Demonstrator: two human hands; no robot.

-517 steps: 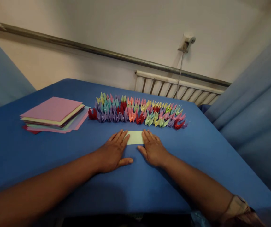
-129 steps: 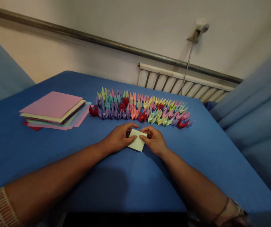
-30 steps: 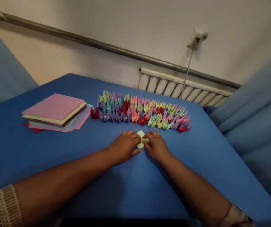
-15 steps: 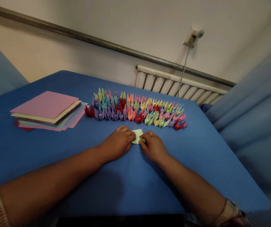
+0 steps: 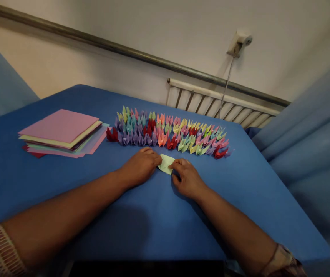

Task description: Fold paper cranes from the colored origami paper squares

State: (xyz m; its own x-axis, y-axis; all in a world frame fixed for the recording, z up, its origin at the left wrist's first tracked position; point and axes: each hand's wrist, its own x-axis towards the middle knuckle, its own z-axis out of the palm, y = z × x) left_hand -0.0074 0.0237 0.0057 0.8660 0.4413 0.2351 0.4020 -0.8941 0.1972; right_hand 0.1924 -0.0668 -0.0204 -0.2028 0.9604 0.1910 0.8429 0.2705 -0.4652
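A small pale green folded paper [image 5: 165, 162] lies on the blue table [image 5: 67, 184] between my hands. My left hand [image 5: 140, 166] rests knuckles up with its fingertips curled onto the paper's left edge. My right hand [image 5: 187, 177] pinches the paper's right side between thumb and fingers. Just behind the hands stand rows of folded paper pieces [image 5: 169, 132] in many colours. Part of the green paper is hidden under my fingers.
A stack of coloured square sheets [image 5: 62, 132], pink on top, lies at the left of the table. Blue curtains [image 5: 305, 127] hang at the right, close to the table's edge. A radiator [image 5: 219, 104] and a metal rail [image 5: 124, 50] run along the wall behind.
Over the frames the green paper went from a flat strip to a smaller folded shape. In the last second it turned slightly and both hands stayed on it.
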